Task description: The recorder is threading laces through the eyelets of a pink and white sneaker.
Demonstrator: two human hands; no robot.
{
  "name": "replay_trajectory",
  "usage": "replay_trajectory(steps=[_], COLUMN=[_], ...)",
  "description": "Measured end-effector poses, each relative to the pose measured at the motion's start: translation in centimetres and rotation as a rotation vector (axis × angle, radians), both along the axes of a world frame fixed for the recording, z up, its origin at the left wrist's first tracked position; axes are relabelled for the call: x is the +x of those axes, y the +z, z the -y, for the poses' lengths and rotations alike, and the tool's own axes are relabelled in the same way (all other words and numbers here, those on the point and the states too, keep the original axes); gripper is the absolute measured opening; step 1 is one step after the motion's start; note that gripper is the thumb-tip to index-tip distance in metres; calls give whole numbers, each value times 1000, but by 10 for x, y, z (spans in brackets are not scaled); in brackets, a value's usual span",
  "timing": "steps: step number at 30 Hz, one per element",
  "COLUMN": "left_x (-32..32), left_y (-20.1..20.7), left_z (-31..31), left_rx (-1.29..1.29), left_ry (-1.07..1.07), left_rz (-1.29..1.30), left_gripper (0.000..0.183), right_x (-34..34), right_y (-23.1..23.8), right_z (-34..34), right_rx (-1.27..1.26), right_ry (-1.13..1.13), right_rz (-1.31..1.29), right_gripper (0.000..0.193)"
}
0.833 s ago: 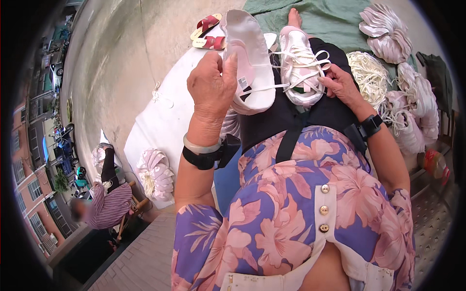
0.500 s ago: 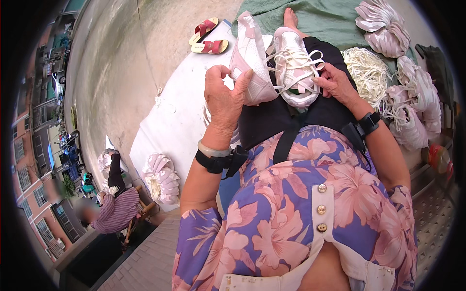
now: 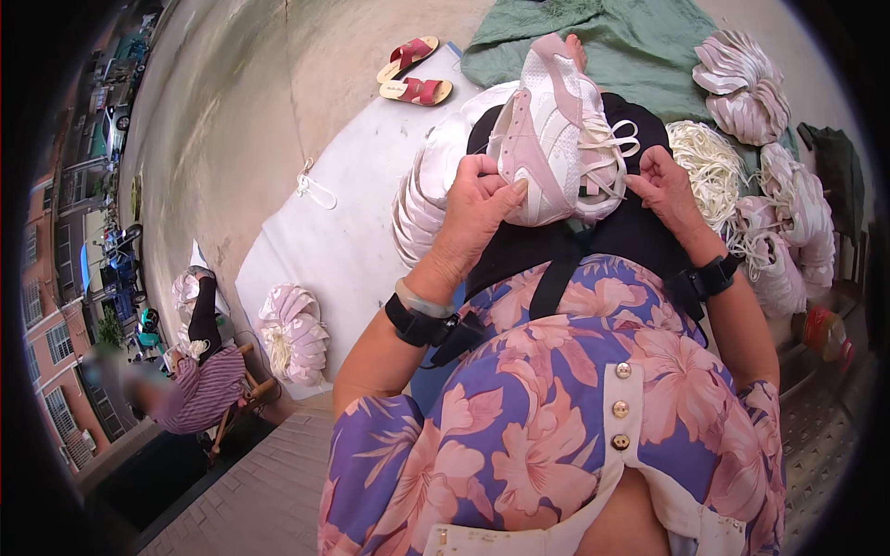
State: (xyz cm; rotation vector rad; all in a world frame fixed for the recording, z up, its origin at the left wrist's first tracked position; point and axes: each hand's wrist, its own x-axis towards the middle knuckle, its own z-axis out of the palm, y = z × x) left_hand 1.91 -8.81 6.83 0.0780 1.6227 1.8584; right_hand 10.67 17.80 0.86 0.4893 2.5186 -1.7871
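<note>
A white and pink shoe upper (image 3: 553, 139) with white laces (image 3: 614, 141) rests over my black-clad lap. My left hand (image 3: 476, 206) grips its pink edge on the left side. My right hand (image 3: 664, 183) pinches the shoe at the laces on the right. Each wrist wears a black band. A stack of similar white and pink uppers (image 3: 428, 193) lies just left of the shoe, under my left hand.
A heap of white laces (image 3: 708, 167) and piles of uppers (image 3: 747, 85) lie at right. A green cloth (image 3: 630, 42) is ahead, red sandals (image 3: 413, 74) on a white sheet (image 3: 334, 250). Another person (image 3: 190, 385) sits at lower left beside a small pile (image 3: 294, 332).
The shoe has been lowered and turned, its side now facing up. My left hand dropped from a raised grip to the shoe's lower left edge; my right hand stays at the laces.
</note>
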Motion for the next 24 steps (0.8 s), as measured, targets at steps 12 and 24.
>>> replay_trajectory(steps=[12, 24], left_x=[-2, -54], left_y=[-25, -85], left_z=[21, 52], left_rx=[-164, -432], left_ry=[-129, -86], left_rz=[-589, -587], left_gripper=[32, 13], right_x=[-28, -35], right_y=[63, 55], right_z=[74, 75], right_rx=[-543, -645], right_ry=[247, 257], right_rz=[279, 211], right_gripper=[33, 33])
